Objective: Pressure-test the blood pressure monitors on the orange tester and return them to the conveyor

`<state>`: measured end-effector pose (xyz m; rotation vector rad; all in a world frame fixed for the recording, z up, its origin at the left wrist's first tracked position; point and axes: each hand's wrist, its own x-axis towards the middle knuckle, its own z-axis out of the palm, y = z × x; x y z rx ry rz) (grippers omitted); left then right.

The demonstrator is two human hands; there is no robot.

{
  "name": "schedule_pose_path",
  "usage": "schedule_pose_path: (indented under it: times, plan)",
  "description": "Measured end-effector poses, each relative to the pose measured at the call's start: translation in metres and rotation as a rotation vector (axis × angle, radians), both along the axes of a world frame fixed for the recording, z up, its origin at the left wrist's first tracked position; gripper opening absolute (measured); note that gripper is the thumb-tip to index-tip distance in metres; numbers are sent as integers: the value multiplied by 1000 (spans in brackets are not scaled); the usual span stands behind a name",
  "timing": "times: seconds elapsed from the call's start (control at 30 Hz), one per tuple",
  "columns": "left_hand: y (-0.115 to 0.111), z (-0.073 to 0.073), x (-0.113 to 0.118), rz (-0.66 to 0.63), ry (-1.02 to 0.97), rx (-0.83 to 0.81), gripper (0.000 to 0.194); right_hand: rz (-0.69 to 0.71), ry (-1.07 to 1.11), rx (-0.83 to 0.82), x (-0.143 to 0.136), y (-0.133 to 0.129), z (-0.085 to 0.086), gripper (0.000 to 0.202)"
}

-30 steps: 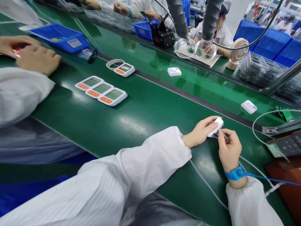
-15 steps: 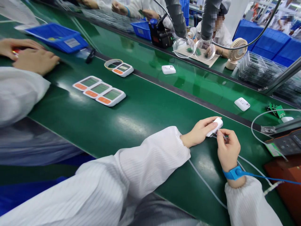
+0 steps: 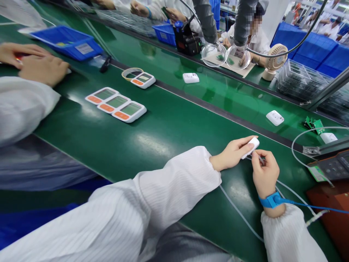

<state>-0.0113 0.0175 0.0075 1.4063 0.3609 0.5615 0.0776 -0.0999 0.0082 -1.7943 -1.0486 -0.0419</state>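
My left hand (image 3: 231,154) grips a small white device (image 3: 253,145) between thumb and fingers, over the green work surface (image 3: 163,142). Close on its right, my right hand (image 3: 264,171) is pinched at the device's lower edge, where a thin grey cable (image 3: 260,159) runs; the exact tip of the pinch is too small to tell. A blue wrist strap (image 3: 272,200) circles my right wrist. Three white devices with orange buttons (image 3: 116,104) lie side by side to the left, screens up. Another such device (image 3: 143,80) sits beside a tape ring (image 3: 132,74).
Beyond the dark rail, white devices (image 3: 191,78) (image 3: 275,118) and green circuit boards (image 3: 315,124) lie on the belt. A co-worker's hands (image 3: 43,69) and a blue tray (image 3: 67,42) are at the left. An orange-brown box (image 3: 331,211) stands at right.
The white devices and green boards beyond the rail have shifted left along the belt. The held device has tilted slightly, while my hands stay almost in place.
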Motion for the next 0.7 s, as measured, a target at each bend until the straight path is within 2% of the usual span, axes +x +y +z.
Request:
schedule_pose_path:
  times: [0.27,0.5,0.7]
  plan:
    - [-2,2,-4,6,20,132,62,4,-10,10,1,-2,-2,18]
    - [-2,1,-1,58,-15,-16,59,7,55,10,1,0,-2,20]
    - [-1,0,1,72,-34,-33,58,-20,66,18,0,0,-1,21]
